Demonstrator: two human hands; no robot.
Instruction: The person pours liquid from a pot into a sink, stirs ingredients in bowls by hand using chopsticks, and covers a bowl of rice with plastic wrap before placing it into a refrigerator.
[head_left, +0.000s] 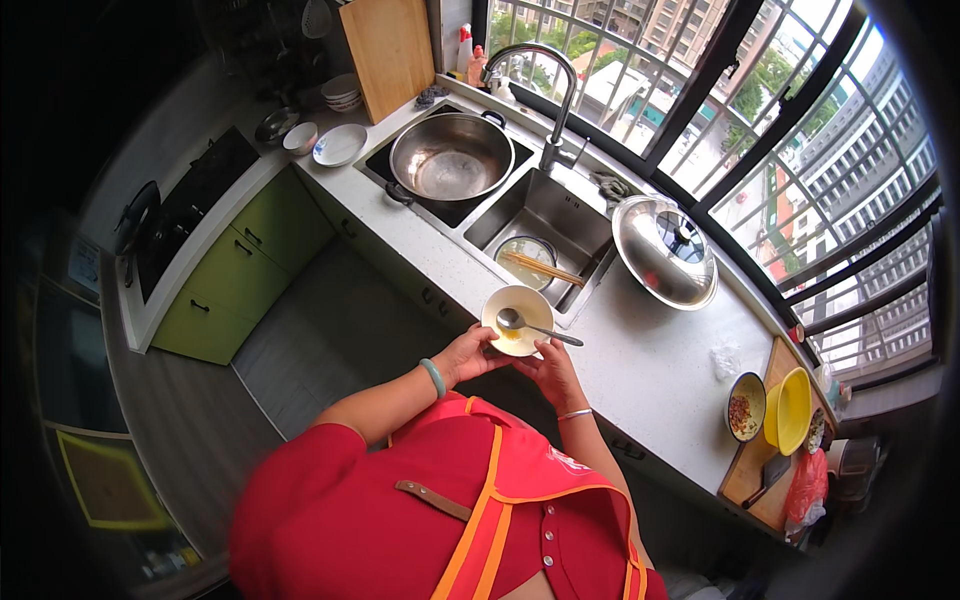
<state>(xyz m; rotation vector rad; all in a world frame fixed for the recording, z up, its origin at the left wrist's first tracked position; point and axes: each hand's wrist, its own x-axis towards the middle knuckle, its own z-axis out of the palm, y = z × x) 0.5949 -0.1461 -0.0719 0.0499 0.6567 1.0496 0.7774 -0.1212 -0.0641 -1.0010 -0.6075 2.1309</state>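
Observation:
A white bowl is held between both hands at the counter's front edge, near the sink. It has a little yellow residue inside, and a metal spoon rests in it with its handle over the right rim. My left hand grips the bowl's lower left side; a green bangle is on that wrist. My right hand holds the lower right side, close to the spoon's handle. Just beyond, in the steel sink, a bowl of cloudy liquid stands with wooden chopsticks across it.
A large steel pan sits left of the sink under a curved faucet. A domed lid lies right of it. Farther right are a bowl of food, a yellow basin and a cleaver on a cutting board.

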